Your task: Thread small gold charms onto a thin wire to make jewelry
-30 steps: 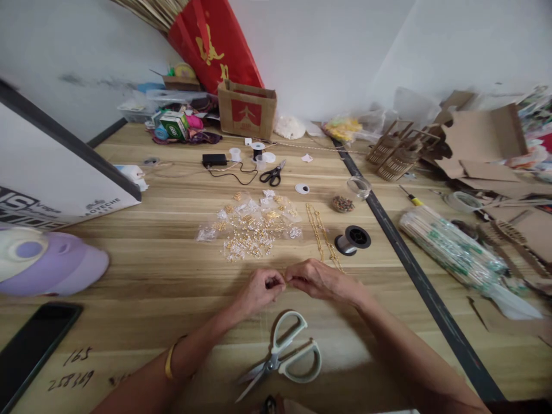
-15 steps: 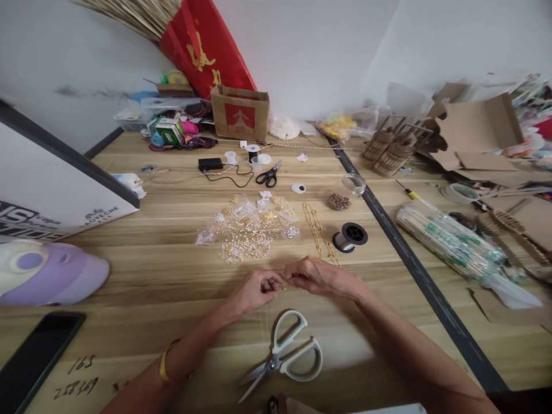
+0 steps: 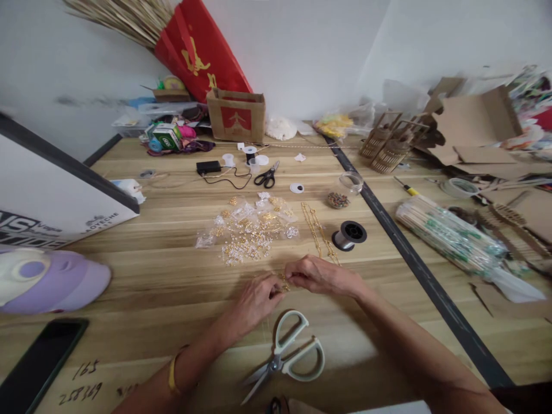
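Note:
Small gold beads (image 3: 286, 283) show between my two hands, apparently on a thin strand. My right hand (image 3: 319, 274) pinches at the strand's right side, fingertips pressed together. Close on the left, my left hand (image 3: 257, 300) is closed with its fingers curled down; what they grip is hidden. A faint clear line hangs below the left fingers. Scissors with pale handles (image 3: 292, 348) lie nearer me, blades slightly apart. Beyond my hands spread loose clear and gold beads (image 3: 248, 248) and small plastic bags of gold findings (image 3: 269, 217). A gold chain (image 3: 317, 227) lies beyond my right hand.
A spool of wire (image 3: 348, 236) stands right of the chain, near a clear jar of beads (image 3: 338, 199). Black scissors (image 3: 267, 176) lie farther back. A phone (image 3: 43, 365) is at left; wrapped sticks (image 3: 448, 236) lie at right.
My left hand has turned so that more of its back shows, and its fingers point further down. My right hand stays nearly in place. The view has shifted slightly.

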